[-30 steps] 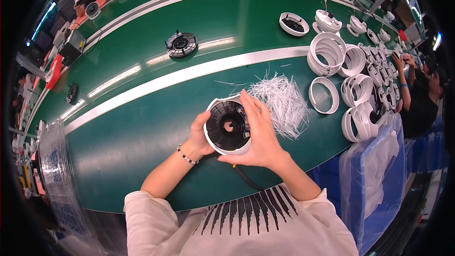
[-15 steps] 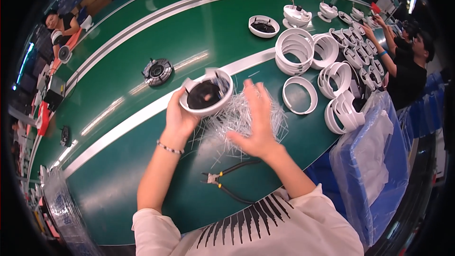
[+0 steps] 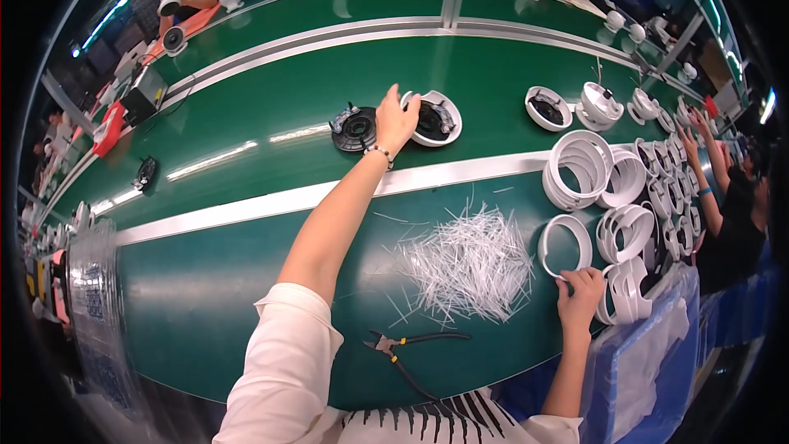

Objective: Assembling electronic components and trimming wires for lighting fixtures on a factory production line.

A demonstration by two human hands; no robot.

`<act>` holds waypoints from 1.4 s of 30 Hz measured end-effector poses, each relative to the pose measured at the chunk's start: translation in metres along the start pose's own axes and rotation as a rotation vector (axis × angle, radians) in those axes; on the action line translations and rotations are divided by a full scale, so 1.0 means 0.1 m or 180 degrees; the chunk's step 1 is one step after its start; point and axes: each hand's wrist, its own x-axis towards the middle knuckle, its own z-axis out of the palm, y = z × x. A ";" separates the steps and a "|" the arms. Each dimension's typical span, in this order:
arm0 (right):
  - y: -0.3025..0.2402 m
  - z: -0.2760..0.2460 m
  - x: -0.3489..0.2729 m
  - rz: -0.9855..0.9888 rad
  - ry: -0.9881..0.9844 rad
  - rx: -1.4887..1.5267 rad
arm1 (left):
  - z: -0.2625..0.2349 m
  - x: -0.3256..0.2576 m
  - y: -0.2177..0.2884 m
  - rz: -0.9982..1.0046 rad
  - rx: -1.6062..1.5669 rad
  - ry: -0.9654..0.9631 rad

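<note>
White round housing (image 3: 434, 117) with a dark inside sits far out on the green belt (image 3: 246, 115), just right of a black round part (image 3: 355, 129), and the left hand (image 3: 396, 119) stretches to its rim with fingers laid on the edge, seemingly setting it where the belt carries it on. Nearer, stacks of white rings (image 3: 579, 168) crowd the right side within easy reach, and the right hand (image 3: 580, 294) pinches the near edge of a single flat ring (image 3: 565, 245). Between the arms lie a heap of thin white strips (image 3: 468, 263) and, nearest, small cutters (image 3: 403, 344).
</note>
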 end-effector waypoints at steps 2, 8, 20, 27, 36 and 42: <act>-0.18 -0.08 0.06 -0.0207 0.0200 0.0100 | -0.26 0.02 0.17 0.0906 0.0354 0.0147; -1.30 -0.50 -0.09 -0.0832 0.0188 0.1366 | -0.81 0.30 -0.18 0.1166 0.2244 0.0144; -2.29 -0.10 -0.60 -0.1448 -0.1960 0.1848 | -1.29 -0.44 -0.30 -0.0719 -0.1123 -0.0730; -2.07 -0.23 -0.25 -0.1751 -0.2879 0.1097 | -2.22 -1.40 -0.16 -0.2523 -0.3544 -0.0887; -2.10 -0.17 -0.27 -0.1409 -0.2387 0.1326 | -2.81 -2.33 -0.14 -0.1995 -0.3213 -0.0961; -2.05 -0.22 -0.27 -0.1494 -0.2393 0.1310 | -2.78 -2.12 -0.07 -0.2405 -0.1910 -0.1439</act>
